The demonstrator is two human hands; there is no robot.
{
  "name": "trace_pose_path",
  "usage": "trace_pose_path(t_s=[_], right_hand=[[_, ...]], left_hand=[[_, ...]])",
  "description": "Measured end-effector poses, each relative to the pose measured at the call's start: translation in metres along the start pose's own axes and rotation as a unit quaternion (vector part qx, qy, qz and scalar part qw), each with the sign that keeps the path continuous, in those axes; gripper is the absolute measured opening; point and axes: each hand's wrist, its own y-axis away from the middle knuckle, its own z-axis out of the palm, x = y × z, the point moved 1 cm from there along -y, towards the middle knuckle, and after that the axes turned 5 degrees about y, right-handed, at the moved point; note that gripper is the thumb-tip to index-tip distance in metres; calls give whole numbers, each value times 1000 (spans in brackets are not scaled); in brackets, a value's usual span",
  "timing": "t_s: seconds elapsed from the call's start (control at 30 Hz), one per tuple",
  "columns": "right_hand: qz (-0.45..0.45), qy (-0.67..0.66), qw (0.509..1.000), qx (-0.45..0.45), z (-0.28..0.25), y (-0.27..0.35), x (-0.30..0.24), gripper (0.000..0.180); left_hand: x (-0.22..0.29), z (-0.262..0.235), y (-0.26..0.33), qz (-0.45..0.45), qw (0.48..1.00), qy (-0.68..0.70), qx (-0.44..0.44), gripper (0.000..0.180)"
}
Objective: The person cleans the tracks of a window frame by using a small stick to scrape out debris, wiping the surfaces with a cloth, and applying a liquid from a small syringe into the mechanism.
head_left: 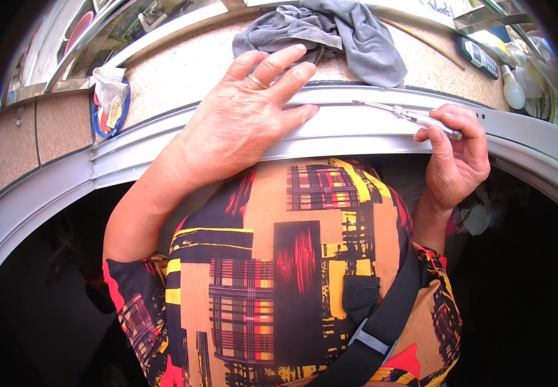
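Note:
My left hand (pixel 247 119) lies flat, fingers spread, on a long grey metal strip (pixel 350 126) that runs along the counter's front edge. A ring is on one finger. My right hand (pixel 453 158) is shut on a thin screwdriver with a clear handle (pixel 408 115). Its metal tip points left and rests on the strip, a little to the right of my left fingertips. Small holes show in the strip just right of my right hand.
A speckled stone counter (pixel 182 71) lies behind the strip. A crumpled grey cloth (pixel 330 32) sits on it above my left hand. A round blue lid with rags (pixel 110 100) is at the left; a calculator (pixel 479 58) and a light bulb (pixel 512 90) at the right.

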Motion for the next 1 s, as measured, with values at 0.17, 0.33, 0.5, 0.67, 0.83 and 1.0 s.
trace_pose_path(t_s=[0.17, 0.33, 0.5, 0.67, 0.83, 1.0], right_hand=[[9, -7, 1000, 0, 0, 0, -1, 24], [19, -5, 1000, 10, 2, 4, 3, 24], [21, -10, 1000, 4, 1, 5, 3, 24], [25, -15, 1000, 0, 2, 5, 6, 24], [29, -15, 999, -7, 4, 3, 4, 24], [26, -8, 1000, 9, 3, 9, 4, 23]], left_hand=[[-3, -4, 2, 7, 992, 103, 73, 39], [-26, -11, 22, -184, 906, 286, 253, 25], [-37, -9, 39, -258, 907, 256, 214, 13], [-3, -7, 10, -77, 965, 225, 114, 14], [10, 10, -8, -149, 958, 239, 57, 8], [15, 17, -21, -178, 958, 225, -2, 13]])
